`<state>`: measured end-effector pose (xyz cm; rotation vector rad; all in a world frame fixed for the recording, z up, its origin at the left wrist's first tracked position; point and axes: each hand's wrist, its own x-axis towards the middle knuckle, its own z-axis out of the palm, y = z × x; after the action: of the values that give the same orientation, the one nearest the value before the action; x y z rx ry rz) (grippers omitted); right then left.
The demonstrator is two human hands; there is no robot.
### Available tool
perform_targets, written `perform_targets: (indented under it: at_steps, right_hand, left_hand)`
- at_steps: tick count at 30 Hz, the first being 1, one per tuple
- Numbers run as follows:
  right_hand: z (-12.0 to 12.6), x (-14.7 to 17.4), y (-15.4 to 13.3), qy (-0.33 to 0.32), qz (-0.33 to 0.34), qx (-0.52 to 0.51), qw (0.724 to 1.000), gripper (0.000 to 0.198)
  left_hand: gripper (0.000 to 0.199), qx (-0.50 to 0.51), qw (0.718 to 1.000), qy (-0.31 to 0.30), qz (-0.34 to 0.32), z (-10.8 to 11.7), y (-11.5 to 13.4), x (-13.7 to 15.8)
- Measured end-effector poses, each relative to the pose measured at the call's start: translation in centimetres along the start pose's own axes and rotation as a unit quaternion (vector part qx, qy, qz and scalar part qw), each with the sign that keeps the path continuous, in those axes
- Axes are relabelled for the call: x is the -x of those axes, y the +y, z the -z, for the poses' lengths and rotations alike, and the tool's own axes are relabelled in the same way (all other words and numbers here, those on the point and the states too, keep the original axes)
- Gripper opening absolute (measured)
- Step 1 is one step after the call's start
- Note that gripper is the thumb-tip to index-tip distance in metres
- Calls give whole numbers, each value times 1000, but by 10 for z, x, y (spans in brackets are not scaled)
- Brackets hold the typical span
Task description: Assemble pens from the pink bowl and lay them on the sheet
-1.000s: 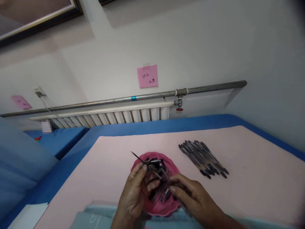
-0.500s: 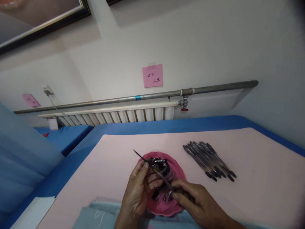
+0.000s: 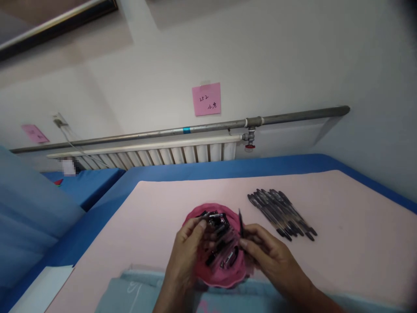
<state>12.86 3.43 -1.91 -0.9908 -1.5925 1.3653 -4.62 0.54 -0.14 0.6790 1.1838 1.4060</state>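
Over the left side of a pink scalloped basket [image 3: 239, 278], my left hand [image 3: 187, 243] is closed in a pinch. A small dark piece shows at its fingertips, too blurred to name. My right hand [image 3: 265, 250] is at the basket's right edge, thumb and fingers closed on a slender dark pen [image 3: 241, 221] that points upward; its lower part is hidden by the fingers. Between the hands, the basket holds loose black and clear pen parts [image 3: 224, 243].
Several black-capped pens [image 3: 282, 213] lie side by side on the pink sheet [image 3: 156, 217], right of the basket. Light-blue cloth [image 3: 133, 291] is at the near edge, white paper [image 3: 45, 287] at left. A radiator [image 3: 176, 154] and pipe [image 3: 293, 116] run along the wall.
The long thin pen refill that stuck out past my left fingers no longer shows there. My right hand has turned and moved up, its pen now upright. The view has shifted slightly.
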Motion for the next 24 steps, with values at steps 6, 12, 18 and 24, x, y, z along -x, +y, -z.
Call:
perform_targets:
  at_steps: [6,12,18,24]
  right_hand:
    - [0,-4,6,36,-1,-24,999,16]
    - [1,-6,13,43,24,8,999,12]
    - [1,-5,10,27,9,-19,999,8]
    - [0,-6,11,21,7,-9,1000,11]
  left_hand:
    - [15,-253,963,35,-89,9,1,-3]
    - [22,-496,860,9,-123,14,-8,-7]
    - [22,-576,795,-134,-136,10,-11,-3]
    - [20,-639,746,-167,-91,3,-13,0]
